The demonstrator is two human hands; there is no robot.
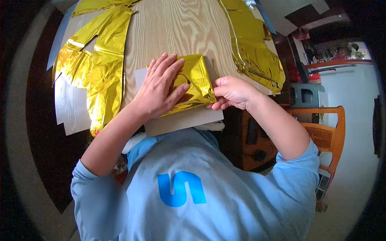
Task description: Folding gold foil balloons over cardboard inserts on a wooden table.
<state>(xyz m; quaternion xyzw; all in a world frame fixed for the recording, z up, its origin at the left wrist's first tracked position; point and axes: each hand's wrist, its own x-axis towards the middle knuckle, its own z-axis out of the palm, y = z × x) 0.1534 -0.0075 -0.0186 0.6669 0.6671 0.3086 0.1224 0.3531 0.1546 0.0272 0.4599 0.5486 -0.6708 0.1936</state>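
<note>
The right hand (234,93) had its grip closed on the near right corner of a shiny gold foil rectangle (199,72); the left hand (160,85) lay unclenched across it. Beneath sat a flat pale-grey board (185,123) at the wood-grain table's (173,30) near edge.

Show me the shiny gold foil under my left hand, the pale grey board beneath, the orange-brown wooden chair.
Shiny gold foil (198,74), head view: its upper face.
Pale grey board (185,120), head view: its near strip.
Orange-brown wooden chair (320,135), head view: its backrest panel.
</note>
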